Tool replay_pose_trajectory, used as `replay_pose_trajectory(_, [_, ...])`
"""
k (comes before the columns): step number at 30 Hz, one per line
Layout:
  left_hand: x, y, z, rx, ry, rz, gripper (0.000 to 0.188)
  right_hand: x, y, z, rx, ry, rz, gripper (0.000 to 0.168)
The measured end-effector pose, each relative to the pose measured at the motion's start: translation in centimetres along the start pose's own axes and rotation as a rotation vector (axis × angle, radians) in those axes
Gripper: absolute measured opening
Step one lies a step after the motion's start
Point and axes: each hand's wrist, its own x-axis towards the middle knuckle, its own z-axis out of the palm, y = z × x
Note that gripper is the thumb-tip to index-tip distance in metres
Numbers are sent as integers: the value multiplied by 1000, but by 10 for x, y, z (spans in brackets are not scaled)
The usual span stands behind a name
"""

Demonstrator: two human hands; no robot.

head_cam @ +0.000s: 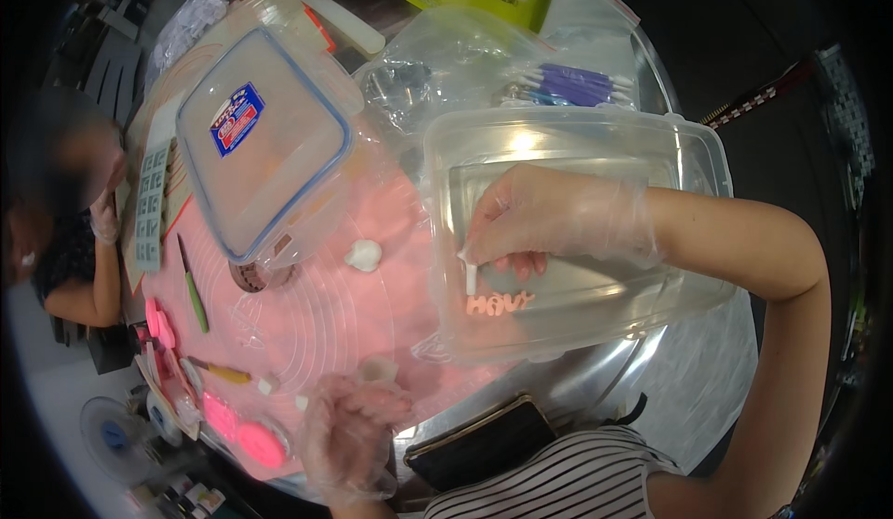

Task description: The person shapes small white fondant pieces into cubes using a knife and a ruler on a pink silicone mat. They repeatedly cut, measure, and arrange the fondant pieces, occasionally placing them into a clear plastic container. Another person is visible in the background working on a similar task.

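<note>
My right hand (513,222), in a clear plastic glove, pinches a small white strip of dough-like paste (471,278) at its upper end. It is over a shallow clear plastic tray or lid (593,303). Directly below the strip, small orange letter shapes (499,303) stand in a row on the plastic. Also gloved, my left hand (356,428) is half turned up near the mat's front edge, fingers apart and loosely curled. Beside it lie small white pieces (268,384) on the pink silicone mat (335,317). A white lump (363,255) sits further back on the mat.
A Lock & Lock container (272,149) stands behind a ridged round cutter (261,276). A green-handled knife (194,292), yellow-handled tool (223,371) and pink moulds (259,444) lie leftward. Purple modelling tools (579,86) are behind the tray. Another person (84,289) is at far left.
</note>
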Motion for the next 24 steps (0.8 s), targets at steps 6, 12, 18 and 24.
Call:
replay_pose_trajectory(6, [2, 3, 5, 75, -8, -24, 35, 6, 2, 2, -37, 10, 0, 26])
replay_pose_trajectory(12, [0, 1, 10, 62, 58, -14, 34, 8, -7, -11, -89, 235, -86, 27])
replay_pose_trajectory(18, [1, -1, 11, 28, 49, -12, 34, 16, 17, -3, -74, 415, -240, 31])
replay_pose_trajectory(24, [0, 2, 14, 84, 61, -19, 35, 3, 17, -3, -770, 492, -535, 24])
